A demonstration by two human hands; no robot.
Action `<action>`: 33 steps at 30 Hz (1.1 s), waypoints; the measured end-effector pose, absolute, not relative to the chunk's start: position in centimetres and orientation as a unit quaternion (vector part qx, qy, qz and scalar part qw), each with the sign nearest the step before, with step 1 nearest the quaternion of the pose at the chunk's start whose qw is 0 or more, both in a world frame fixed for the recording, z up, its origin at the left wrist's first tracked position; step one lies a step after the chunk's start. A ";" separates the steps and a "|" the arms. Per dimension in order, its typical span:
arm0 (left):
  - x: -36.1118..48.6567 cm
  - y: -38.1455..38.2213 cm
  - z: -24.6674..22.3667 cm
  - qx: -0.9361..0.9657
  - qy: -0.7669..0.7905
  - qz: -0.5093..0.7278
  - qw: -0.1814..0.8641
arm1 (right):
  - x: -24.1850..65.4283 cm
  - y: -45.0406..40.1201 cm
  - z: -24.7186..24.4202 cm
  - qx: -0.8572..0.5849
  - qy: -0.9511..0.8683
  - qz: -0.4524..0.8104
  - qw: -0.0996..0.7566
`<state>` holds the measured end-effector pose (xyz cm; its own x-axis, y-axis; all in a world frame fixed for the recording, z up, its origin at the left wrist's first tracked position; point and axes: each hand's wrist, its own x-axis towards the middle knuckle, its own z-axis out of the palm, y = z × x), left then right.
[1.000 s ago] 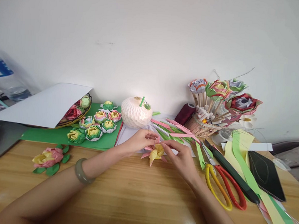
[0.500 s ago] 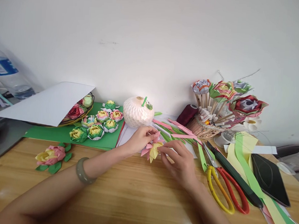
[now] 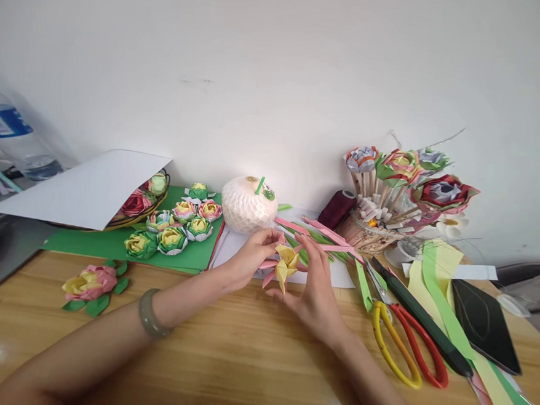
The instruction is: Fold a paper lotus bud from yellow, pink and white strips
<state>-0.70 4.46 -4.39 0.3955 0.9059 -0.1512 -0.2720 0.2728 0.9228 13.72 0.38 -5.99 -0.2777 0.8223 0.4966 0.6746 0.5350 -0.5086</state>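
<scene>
Between my hands is a folded paper flower (image 3: pixel 287 263) with yellow petals in the middle and pink ones around them. My left hand (image 3: pixel 253 258), with a ring and a green bangle on that arm, pinches its pink paper from the left. My right hand (image 3: pixel 316 286) curves around the right side, fingers spread, fingertips close to the pink petals and thumb below; whether they touch is hard to tell. Behind the hands lie pink and green paper strips (image 3: pixel 336 248). A round white ornament (image 3: pixel 249 205) with a green stub stands just beyond my left hand.
Several finished paper flowers (image 3: pixel 173 239) sit on green card (image 3: pixel 109 247), left. A pink-yellow flower (image 3: pixel 89 283) lies nearer. At right are scissors (image 3: pixel 397 335), a dark-handled tool (image 3: pixel 428 321), a black tablet (image 3: pixel 486 322) and a basket (image 3: pixel 364 234) of flowers on sticks.
The flower has turned so its yellow centre faces up toward me, slightly farther right. My right hand has opened from a pinch at the yellow petals to a wider curve around the flower.
</scene>
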 end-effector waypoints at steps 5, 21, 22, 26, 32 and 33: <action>-0.8 4.3 -4.2 0.451 0.366 0.388 0.715 | 14.2 0.5 -5.7 -0.444 -0.807 0.050 0.387; -0.8 4.2 -4.3 0.497 0.394 0.464 0.618 | 14.8 0.8 -4.8 -0.496 -0.716 0.147 0.468; -0.8 4.0 -4.4 0.526 0.403 0.496 0.561 | 14.9 0.8 -4.8 -0.505 -0.707 0.145 0.473; -0.8 3.0 -4.7 0.698 0.392 0.511 0.312 | 15.2 1.0 -5.1 -0.532 -0.672 0.157 0.491; -0.4 2.6 -5.1 0.796 0.394 0.398 0.231 | 15.2 1.5 -5.2 -0.518 -0.649 0.292 0.475; -0.4 2.7 -5.1 0.788 0.402 0.393 0.253 | 15.2 1.5 -5.1 -0.505 -0.647 0.325 0.470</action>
<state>-0.39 2.70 -5.08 0.3687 0.8315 0.4156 0.4346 -0.5494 0.7136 15.22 1.53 -5.12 -0.0478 0.9589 0.2797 0.3482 0.2785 -0.8951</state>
